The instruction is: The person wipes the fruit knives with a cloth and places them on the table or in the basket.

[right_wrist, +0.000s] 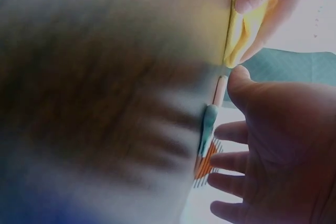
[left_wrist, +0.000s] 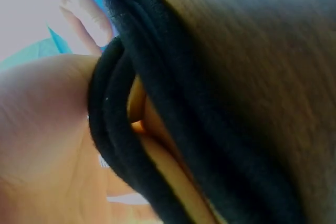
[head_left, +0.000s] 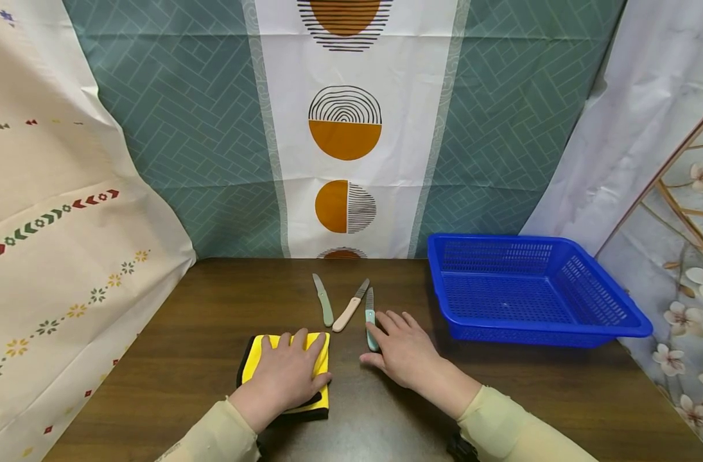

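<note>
My left hand (head_left: 284, 375) lies flat with spread fingers on a folded yellow cloth (head_left: 251, 360) with black edging. In the left wrist view its folded black edge (left_wrist: 173, 77) shows close up. My right hand (head_left: 407, 351) is held palm down, fingers spread, beside a small knife with a teal handle (head_left: 370, 318); the index fingertip overlaps that handle in the head view. In the right wrist view the teal knife (right_wrist: 209, 121) appears just past the fingertips. Left of it lie a cream-handled knife (head_left: 348, 310) and a green-handled knife (head_left: 325, 305), blades pointing away from me.
A blue plastic basket (head_left: 550, 330) with slotted walls stands at the right on the dark wooden table (head_left: 212, 308). Patterned cloth hangings (head_left: 351, 170) enclose the table at the back and both sides.
</note>
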The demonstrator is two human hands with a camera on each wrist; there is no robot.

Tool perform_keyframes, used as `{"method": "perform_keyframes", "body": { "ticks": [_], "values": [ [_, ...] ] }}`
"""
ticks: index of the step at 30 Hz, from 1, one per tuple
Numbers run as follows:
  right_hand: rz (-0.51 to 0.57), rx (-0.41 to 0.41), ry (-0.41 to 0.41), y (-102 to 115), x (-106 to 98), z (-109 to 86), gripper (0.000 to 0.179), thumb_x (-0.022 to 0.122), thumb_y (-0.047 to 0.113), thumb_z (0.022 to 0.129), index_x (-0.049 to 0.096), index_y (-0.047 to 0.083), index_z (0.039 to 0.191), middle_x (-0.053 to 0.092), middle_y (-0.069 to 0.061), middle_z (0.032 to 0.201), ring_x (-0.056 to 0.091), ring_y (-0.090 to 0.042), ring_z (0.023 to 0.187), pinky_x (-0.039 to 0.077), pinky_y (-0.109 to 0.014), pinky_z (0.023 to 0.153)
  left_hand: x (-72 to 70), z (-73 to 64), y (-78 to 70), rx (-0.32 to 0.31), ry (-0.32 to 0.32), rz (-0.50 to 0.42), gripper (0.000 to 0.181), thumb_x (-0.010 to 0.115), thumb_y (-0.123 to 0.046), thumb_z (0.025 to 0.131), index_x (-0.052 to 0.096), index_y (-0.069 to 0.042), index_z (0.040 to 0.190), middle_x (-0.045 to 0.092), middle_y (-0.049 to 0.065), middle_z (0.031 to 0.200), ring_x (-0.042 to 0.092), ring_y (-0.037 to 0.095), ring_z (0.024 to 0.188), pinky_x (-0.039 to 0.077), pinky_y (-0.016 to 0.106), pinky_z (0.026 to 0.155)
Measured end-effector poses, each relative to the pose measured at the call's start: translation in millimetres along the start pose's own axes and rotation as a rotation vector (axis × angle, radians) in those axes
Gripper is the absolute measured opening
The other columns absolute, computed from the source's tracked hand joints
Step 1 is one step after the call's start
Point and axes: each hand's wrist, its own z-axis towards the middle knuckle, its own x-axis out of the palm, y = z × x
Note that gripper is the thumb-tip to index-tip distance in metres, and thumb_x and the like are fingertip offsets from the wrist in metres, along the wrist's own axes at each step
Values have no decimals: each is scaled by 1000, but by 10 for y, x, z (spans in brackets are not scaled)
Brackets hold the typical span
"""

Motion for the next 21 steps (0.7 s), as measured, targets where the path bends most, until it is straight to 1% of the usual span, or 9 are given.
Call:
{"method": "perform_keyframes", "body": {
  "ticks": [6, 10, 15, 18, 21],
  "values": [
    [-11, -30, -9, -24, 9, -17, 63, 65, 55, 107, 67, 11, 150, 61, -20, 153, 56, -40, 144, 41, -62, 120, -23, 5, 49, 12, 16, -16, 70, 78, -51, 97, 62, -20, 158, 58, 22, 149, 59, 46, 131, 40, 79, 108],
    [-3, -57, -8, -36, -6, -28, 61, 67, 54, 106, 68, 11, 149, 62, -19, 150, 57, -39, 143, 42, -61, 120, -45, -2, 93, 25, 23, -24, 67, 80, -44, 96, 63, -23, 158, 59, 22, 146, 59, 45, 130, 36, 79, 111],
    [-14, -70, -15, -52, -42, -48, 59, 68, 54, 105, 69, 9, 144, 65, -19, 146, 58, -38, 141, 44, -60, 119, -69, -24, 166, 66, 3, 1, 65, 81, -36, 94, 64, -29, 156, 62, 20, 137, 60, 45, 129, 34, 78, 115],
    [-22, -66, -33, -74, -68, -72, 57, 70, 52, 105, 71, 7, 140, 67, -18, 141, 61, -37, 138, 45, -59, 118, -83, -32, 222, 86, -17, 20, 63, 81, -33, 94, 65, -32, 155, 63, 18, 134, 60, 44, 128, 34, 73, 117],
    [-37, -66, -60, -101, -89, -112, 55, 72, 51, 104, 72, 6, 135, 70, -16, 134, 64, -38, 132, 47, -58, 115, -82, -38, 266, 113, -33, 29, 63, 82, -32, 93, 66, -32, 154, 64, 17, 130, 62, 43, 125, 35, 70, 118]
  ]
}}
